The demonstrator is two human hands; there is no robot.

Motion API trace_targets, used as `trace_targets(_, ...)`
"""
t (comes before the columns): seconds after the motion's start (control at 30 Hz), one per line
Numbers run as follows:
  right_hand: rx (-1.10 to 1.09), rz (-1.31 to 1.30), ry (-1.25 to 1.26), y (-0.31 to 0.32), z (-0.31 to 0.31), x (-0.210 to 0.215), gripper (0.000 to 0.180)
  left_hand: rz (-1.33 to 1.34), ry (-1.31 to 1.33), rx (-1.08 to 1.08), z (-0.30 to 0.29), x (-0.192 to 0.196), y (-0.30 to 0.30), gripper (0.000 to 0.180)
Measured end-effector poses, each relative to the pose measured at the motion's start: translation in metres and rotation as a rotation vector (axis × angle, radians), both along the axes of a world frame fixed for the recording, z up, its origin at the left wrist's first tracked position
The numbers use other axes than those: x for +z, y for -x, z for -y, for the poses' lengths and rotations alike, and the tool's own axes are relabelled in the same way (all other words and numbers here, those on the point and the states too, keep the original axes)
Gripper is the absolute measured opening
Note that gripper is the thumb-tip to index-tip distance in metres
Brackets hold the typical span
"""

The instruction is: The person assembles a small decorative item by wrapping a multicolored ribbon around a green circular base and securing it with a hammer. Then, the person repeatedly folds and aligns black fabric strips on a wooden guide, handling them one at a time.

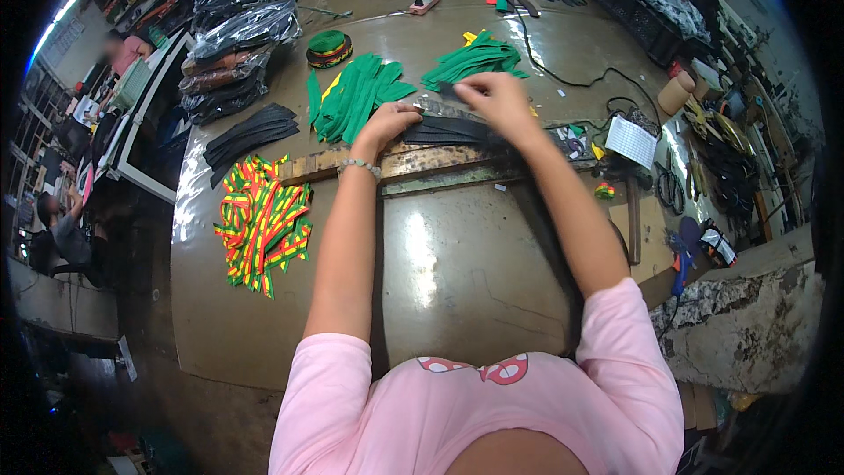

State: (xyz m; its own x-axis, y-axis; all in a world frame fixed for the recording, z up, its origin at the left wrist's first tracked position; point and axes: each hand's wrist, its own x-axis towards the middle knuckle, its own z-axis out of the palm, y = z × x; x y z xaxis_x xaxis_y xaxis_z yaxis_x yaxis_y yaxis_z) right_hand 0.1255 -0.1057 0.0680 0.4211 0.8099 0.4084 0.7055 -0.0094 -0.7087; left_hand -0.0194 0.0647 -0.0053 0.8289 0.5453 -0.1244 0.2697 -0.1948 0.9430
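Observation:
A stack of black strips (pixel 447 130) lies across a long wooden bar (pixel 413 161) in front of me. My left hand (pixel 389 124) is closed at the left end of this stack, its fingertips pinching a black strip there. Above the stack's right half, my right hand (pixel 503 105) is closed on a short black piece (pixel 449 91), which looks like the end of a strip; blur hides its exact shape. Just beyond my hands lie two heaps of green strips, one on the left (pixel 352 101) and one on the right (pixel 475 62).
Red, yellow and green striped strips (pixel 262 224) are piled left of my left forearm. Behind them lie more black strips (pixel 252 134) and plastic-wrapped bundles (pixel 242 26). A coil of green band (pixel 329 48) stands farther back. Scissors (pixel 670 186), a blue glue gun (pixel 681 259) and a cable are at the right.

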Motion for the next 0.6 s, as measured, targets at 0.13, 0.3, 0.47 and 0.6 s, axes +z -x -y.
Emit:
trace_targets(0.13,-0.109,0.054,0.218,0.019,-0.054,-0.038,0.02,0.008,0.084,0.098,0.003,0.002,-0.001,0.023)
trace_targets(0.3,-0.093,0.105,0.232,0.012,-0.066,-0.053,0.022,0.04,0.15,0.154,0.007,0.013,-0.001,0.027)
trace_targets(0.47,-0.128,0.17,0.288,0.016,-0.068,-0.05,0.021,0.223,0.319,0.223,0.006,0.007,-0.002,0.028)
trace_targets(0.6,-0.103,0.209,0.249,0.014,-0.055,-0.036,0.027,0.073,0.167,0.183,0.0,-0.002,-0.007,0.024)
